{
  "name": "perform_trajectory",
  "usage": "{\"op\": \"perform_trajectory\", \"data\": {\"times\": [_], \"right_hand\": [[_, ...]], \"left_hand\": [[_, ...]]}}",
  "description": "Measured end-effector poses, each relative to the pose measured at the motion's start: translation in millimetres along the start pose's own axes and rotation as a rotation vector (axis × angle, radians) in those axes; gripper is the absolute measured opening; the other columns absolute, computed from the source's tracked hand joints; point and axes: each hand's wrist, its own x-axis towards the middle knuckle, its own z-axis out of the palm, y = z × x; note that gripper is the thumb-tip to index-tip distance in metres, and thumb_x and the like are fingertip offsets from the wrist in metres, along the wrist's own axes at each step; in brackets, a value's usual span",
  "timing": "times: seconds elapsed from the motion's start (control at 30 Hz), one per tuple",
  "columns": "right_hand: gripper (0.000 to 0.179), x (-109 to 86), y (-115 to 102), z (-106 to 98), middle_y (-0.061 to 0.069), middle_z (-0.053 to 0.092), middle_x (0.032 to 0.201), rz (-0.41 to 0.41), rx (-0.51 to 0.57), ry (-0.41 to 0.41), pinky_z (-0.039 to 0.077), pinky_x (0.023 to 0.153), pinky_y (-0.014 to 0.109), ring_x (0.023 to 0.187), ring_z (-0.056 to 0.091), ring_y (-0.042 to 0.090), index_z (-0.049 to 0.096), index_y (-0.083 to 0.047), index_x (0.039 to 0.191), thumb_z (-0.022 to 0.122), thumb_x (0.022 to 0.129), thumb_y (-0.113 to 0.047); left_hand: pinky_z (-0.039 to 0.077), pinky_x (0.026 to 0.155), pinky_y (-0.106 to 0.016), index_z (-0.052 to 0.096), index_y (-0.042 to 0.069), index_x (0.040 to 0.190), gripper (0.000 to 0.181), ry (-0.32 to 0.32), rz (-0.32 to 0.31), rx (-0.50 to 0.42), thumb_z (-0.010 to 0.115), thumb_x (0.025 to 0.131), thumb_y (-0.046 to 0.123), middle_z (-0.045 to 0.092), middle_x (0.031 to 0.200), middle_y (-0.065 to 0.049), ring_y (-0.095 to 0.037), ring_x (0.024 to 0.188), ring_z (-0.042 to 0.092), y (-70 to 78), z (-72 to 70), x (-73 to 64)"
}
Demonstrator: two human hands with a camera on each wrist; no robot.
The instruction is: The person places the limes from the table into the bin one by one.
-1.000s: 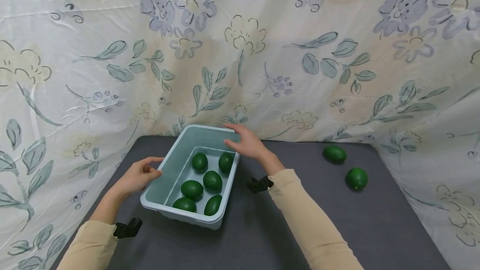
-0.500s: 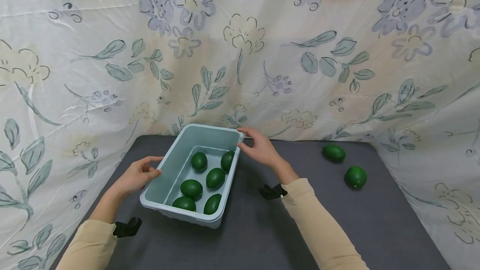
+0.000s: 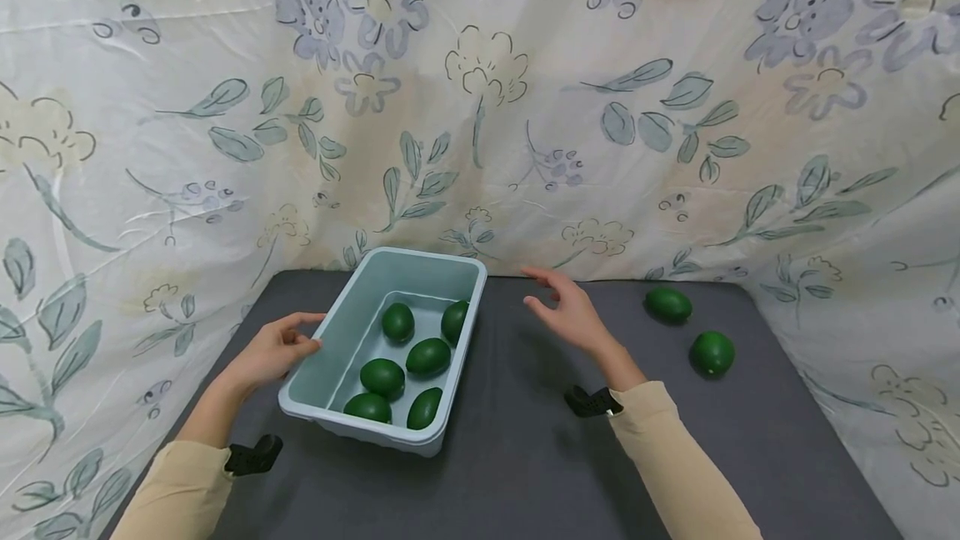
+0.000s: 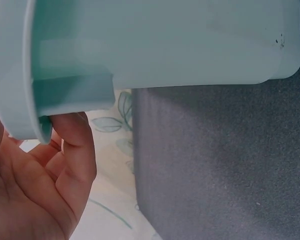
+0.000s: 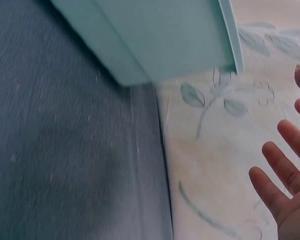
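The tub (image 3: 420, 275) is sitting on the table (image 3: 540, 473), the left hand (image 3: 273, 352) gripping its left rim; the right hand (image 3: 573, 315) is hovering right of it, fingers parted, holding nothing.

Pale blue-green bin (image 3: 427, 273), turned askew; six glossy green fruits (image 3: 382, 377) spread inside, two more fruits (image 3: 667, 305) at right

Pale cloth (image 3: 480, 190) behind and along both sides, printed with mauve blooms (image 3: 378, 2) and green leaf sprigs (image 3: 688, 92) — lightly creased, dark grey tabletop (image 3: 525, 473) below, soft shadows across it.
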Motion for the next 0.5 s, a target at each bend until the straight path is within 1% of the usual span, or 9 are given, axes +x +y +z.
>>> {"op": "perform_trajectory", "data": {"times": [0.2, 0.5], "right_hand": [[0.046, -18.1, 17.7, -18.2, 0.008, 0.049, 0.128, 0.041, -0.02, 0.065, 0.043, 0.089, 0.046, 0.116, 0.048, 0.028, 0.048, -0.018, 0.133, 0.062, 0.089, -0.024], [0.049, -46.9, 45.2, -46.0, 0.013, 0.048, 0.128, 0.117, -0.037, 0.124, 0.042, 0.088, 0.05, 0.116, 0.048, 0.033, 0.046, -0.011, 0.134, 0.06, 0.09, -0.027]], "left_hand": [[0.041, 0.05, -0.031, 0.037, 0.008, 0.138, 0.051, 0.006, -0.005, 0.0, 0.055, 0.091, 0.017, 0.059, 0.085, -0.012, -0.017, 0.065, 0.052, -1.0, 0.7, 1.2], [0.041, 0.049, -0.03, 0.037, 0.008, 0.138, 0.051, 0.0, 0.01, 0.001, 0.055, 0.091, 0.017, 0.059, 0.085, -0.012, -0.016, 0.065, 0.051, -2.3, 0.1, 1.1]]}}
